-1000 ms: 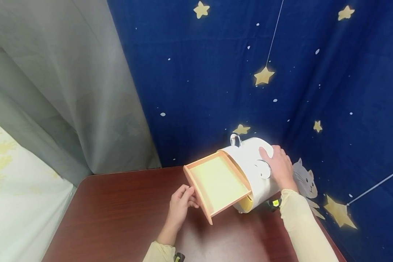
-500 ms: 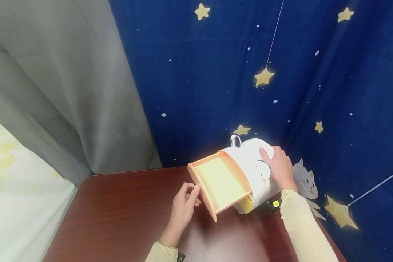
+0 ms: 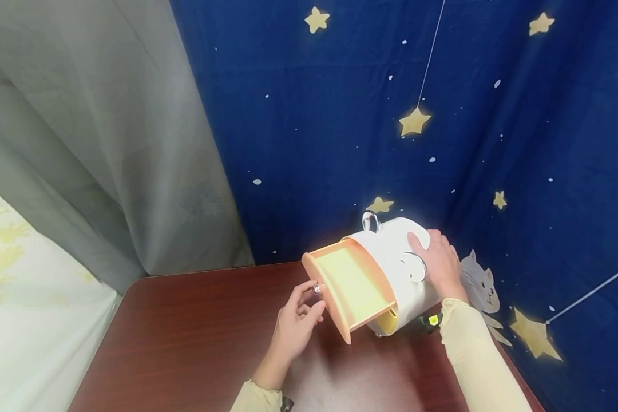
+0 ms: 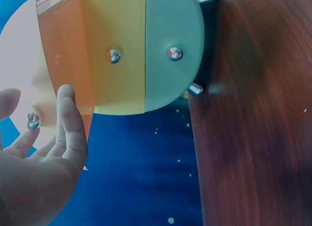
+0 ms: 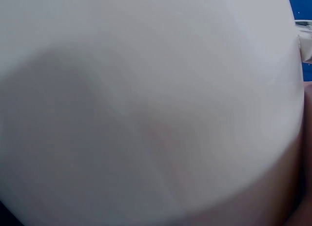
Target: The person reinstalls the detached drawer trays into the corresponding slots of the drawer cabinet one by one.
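A small white rounded drawer cabinet [image 3: 417, 300] stands on the table, its peach drawer [image 3: 352, 280] partly pulled out toward the left. Nothing lies inside the drawer. My left hand [image 3: 294, 327] is at the drawer's round silver knob [image 3: 317, 289], one fingertip right at it and the thumb spread away. The left wrist view shows the knob between my parted fingers, beside a yellow drawer front [image 4: 119, 79] and a green drawer front [image 4: 173, 84], both closed. My right hand [image 3: 440, 264] rests on the cabinet's back end, thumb on its top. White surface fills most of the right wrist view.
Two shiny silver rings, one the near ring [image 3: 418, 266], stick up from the cabinet top. The reddish-brown table [image 3: 201, 337] extends left and forward. A blue star-patterned curtain [image 3: 329, 143] hangs close behind and to the right; a grey curtain [image 3: 108, 143] hangs at left.
The drawer has slid rightward, further into the cabinet, with my left hand following. My left thumb has come away from the knob. My right hand and the cabinet have stayed put.
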A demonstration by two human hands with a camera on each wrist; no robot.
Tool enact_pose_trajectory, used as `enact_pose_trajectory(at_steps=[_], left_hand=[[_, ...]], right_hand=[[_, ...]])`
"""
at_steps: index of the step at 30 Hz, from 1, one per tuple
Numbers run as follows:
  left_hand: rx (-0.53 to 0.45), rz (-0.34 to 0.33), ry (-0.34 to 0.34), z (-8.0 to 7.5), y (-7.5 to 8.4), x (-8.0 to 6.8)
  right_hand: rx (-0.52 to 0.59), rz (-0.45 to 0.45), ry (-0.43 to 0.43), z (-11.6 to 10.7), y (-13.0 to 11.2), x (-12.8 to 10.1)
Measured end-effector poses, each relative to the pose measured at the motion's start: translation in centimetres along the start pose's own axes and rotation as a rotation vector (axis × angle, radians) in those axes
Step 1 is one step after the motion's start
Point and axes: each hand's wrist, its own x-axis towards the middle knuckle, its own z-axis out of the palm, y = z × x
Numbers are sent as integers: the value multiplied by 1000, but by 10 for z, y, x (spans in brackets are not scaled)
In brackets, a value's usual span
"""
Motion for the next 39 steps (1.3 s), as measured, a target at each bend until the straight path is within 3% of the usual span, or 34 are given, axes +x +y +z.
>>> enact_pose_trajectory(at_steps=[4,9,15,27,32,39], left_hand=[[-10,14,-27,4,0,0],[9,-18,-48,9,2,-1],[102,-59,-71,15,3,-2],[151,-43,-25,24,5,-3],[135,-4,-11,27,7,-2],[101,26,-38,30,8,0]], right_hand=[[2,-2,1,0,0,0],[5,4,-4,0,0,-1],[0,-5,1,0,2,-2],[-4,-10,7,0,0,-1],[-8,-14,8,0,-1,-1],[-10,-11,9,0,-1,-1]])
